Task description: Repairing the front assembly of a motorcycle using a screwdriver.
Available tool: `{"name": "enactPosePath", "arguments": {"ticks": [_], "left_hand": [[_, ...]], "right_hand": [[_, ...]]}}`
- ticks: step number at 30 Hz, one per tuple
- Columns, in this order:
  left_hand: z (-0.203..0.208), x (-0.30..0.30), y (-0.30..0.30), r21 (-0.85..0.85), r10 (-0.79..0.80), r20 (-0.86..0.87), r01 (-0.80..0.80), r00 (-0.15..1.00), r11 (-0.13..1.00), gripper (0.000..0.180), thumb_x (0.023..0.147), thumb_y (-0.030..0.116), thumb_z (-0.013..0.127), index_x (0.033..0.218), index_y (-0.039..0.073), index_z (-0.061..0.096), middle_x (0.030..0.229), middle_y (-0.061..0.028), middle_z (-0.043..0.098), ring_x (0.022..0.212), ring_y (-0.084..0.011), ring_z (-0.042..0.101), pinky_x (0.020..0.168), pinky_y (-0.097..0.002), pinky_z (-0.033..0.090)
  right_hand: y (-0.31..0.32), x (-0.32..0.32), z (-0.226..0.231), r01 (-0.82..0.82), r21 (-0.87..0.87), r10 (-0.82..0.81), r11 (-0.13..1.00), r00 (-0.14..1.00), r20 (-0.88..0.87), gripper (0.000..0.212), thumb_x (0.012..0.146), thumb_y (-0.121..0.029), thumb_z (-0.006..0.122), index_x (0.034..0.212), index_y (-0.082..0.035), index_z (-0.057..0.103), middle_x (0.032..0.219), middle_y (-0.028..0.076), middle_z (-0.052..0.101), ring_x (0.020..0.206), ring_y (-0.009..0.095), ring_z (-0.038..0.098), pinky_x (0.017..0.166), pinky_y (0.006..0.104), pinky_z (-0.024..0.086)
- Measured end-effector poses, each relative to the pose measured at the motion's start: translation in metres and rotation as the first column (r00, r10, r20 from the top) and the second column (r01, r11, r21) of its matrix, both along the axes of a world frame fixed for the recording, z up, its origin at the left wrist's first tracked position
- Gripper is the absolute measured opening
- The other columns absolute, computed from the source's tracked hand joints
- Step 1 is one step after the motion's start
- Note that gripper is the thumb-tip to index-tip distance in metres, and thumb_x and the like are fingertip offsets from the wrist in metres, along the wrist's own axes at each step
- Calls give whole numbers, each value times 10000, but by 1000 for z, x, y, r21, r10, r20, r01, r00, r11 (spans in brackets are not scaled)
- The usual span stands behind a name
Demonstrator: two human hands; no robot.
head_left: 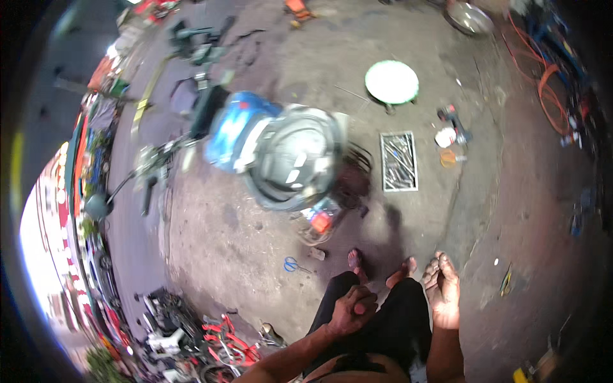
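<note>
Roadside workshop — motorbike (246, 127), tool tray (383, 162), power tool (454, 121)

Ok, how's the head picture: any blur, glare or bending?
Head view: motion blur smears the blue bundle; glare whitens the far left and the round basin. Also head view: shadow around the feet; toward the rim, edges bend and darken; the right hand looks clearer.

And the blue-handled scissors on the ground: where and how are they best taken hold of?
Probably by the blue loops, coming from above with the left hand, the nearer one. The scissors lie on the ground, loops to the left and blades pointing right, so a grip on the loops should keep the fingers off the blades.
</note>
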State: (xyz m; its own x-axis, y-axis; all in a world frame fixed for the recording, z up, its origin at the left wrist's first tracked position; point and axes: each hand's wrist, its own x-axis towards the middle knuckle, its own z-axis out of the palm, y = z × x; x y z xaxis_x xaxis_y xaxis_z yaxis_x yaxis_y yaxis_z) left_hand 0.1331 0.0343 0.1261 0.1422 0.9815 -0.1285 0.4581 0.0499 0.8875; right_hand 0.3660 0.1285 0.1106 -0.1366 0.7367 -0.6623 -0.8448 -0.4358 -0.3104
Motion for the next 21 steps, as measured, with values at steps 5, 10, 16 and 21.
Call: {"name": "enactPosePath", "arguments": {"ticks": [5, 10, 16, 21], "left_hand": [[128, -32, 4, 390, 309, -44, -268, 950, 881, 373, 696, 15, 759, 1043, 87, 643, 1067, -78, 644, 997, -222, 626, 794, -330, 539], [188, -72, 5, 763, 745, -207, -372, 634, 528, 394, 618, -26, 770, 975, 113, 679, 1065, -31, 655, 915, -207, 604, 774, -294, 518], [197, -168, -16, 765, 723, 85, -510, 685, 393, 565, 747, 200, 843, 1161, 95, 472, 1092, -130, 560, 1026, -274, 568, 883, -403, 488], [203, -220, -17, 737, 687, 219, -579, 692, 349, 561, 754, 276, 842, 1136, 93, 474, 1082, -122, 554, 1023, -262, 563, 874, -391, 492]], "right_hand": [[47, -60, 62, -285, 65, 273, 956, 951, 146, 206, 906, -214, 692, 1031, -60, 637, 816, 27, 636, 681, 141, 622, 578, 244, 512], [66, -172, 110, -503, 241, 531, 830, 844, -67, 224, 947, -282, 631, 1079, -102, 604, 877, 3, 607, 796, 135, 574, 696, 282, 460], [83, -315, 151, -542, 312, 623, 780, 719, -309, 177, 949, -262, 630, 1047, -115, 645, 883, -14, 652, 788, 134, 607, 701, 253, 487], [91, -359, 166, -550, 371, 654, 749, 703, -278, 158, 959, -253, 614, 1019, -108, 634, 870, 10, 654, 793, 144, 637, 694, 263, 511]]}}
